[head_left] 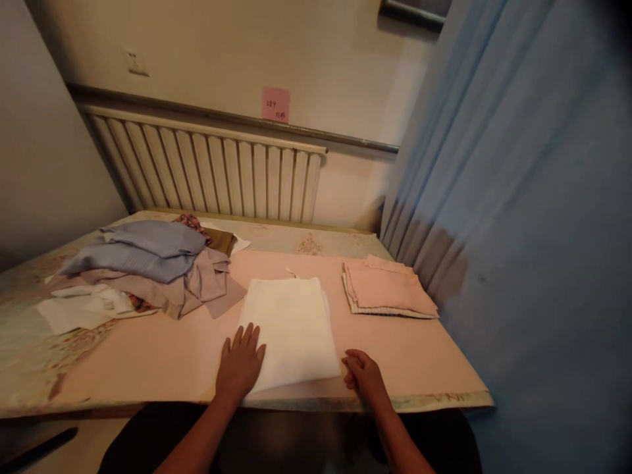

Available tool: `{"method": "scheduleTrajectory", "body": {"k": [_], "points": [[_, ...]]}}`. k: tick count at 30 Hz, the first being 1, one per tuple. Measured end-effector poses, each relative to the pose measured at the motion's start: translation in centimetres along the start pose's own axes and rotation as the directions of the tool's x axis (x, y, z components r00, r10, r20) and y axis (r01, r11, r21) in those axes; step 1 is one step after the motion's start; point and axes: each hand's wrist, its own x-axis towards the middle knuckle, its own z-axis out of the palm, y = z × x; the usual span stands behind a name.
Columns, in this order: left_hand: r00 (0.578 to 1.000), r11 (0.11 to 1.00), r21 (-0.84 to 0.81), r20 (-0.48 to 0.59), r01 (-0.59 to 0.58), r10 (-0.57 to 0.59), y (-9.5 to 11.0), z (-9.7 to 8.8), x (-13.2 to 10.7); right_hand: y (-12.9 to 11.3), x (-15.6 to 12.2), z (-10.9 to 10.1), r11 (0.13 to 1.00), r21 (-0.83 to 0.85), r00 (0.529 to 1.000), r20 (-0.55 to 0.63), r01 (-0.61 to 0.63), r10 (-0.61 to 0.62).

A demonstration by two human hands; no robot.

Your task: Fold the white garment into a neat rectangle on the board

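A folded white cloth (pixel 291 329) lies flat on the pink tabletop (pixel 162 355), near the front edge. My left hand (pixel 240 367) rests palm down with fingers stretched out, overlapping the cloth's lower left corner. My right hand (pixel 364 375) sits at the cloth's lower right corner with its fingers curled in, touching the edge; whether it pinches the cloth is hidden. A folded stack of pink cloths (pixel 388 288) lies to the right. A loose heap of unfolded garments (pixel 148 266), blue, mauve and white, lies to the left.
A white radiator (pixel 207 168) runs along the back wall, with a pink note (pixel 275 104) above it. A blue curtain (pixel 518 217) hangs close along the table's right side. The table's front edge (pixel 434 400) is just beyond my wrists.
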Motion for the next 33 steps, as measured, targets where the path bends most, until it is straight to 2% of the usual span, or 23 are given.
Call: {"method": "scheduleTrajectory", "body": {"k": [13, 16, 20, 23, 29, 33], "points": [[1.0, 1.0, -0.018, -0.026, -0.013, 0.013, -0.1, 0.3, -0.1, -1.0, -0.8, 0.5, 0.995, 0.049, 0.985, 0.155, -0.086, 0.078], [0.999, 1.0, -0.02, -0.034, -0.012, 0.011, -0.1, 0.4, 0.0, -1.5, -1.2, 0.5, 0.997, -0.028, 0.977, 0.201, -0.073, 0.077], [1.0, 1.0, -0.022, -0.009, -0.005, 0.004, -0.1, 0.4, 0.1, -2.1, -1.8, 0.5, 0.981, -0.192, 0.96, 0.277, 0.005, 0.049], [1.0, 1.0, -0.025, -0.005, -0.001, 0.001, 0.0, 0.3, 0.1, -2.2, -1.9, 0.7, 0.976, -0.214, 0.964, 0.264, 0.031, 0.027], [0.999, 1.0, -0.025, -0.032, -0.01, 0.009, 0.1, 0.1, 0.0, -2.3, -1.5, 1.3, 0.979, -0.198, 0.987, 0.162, 0.042, -0.01], [0.999, 1.0, -0.027, -0.032, -0.006, 0.005, 0.1, 0.0, 0.0, -2.3, -1.5, 1.3, 0.982, -0.181, 0.987, 0.158, 0.049, -0.021]]}}
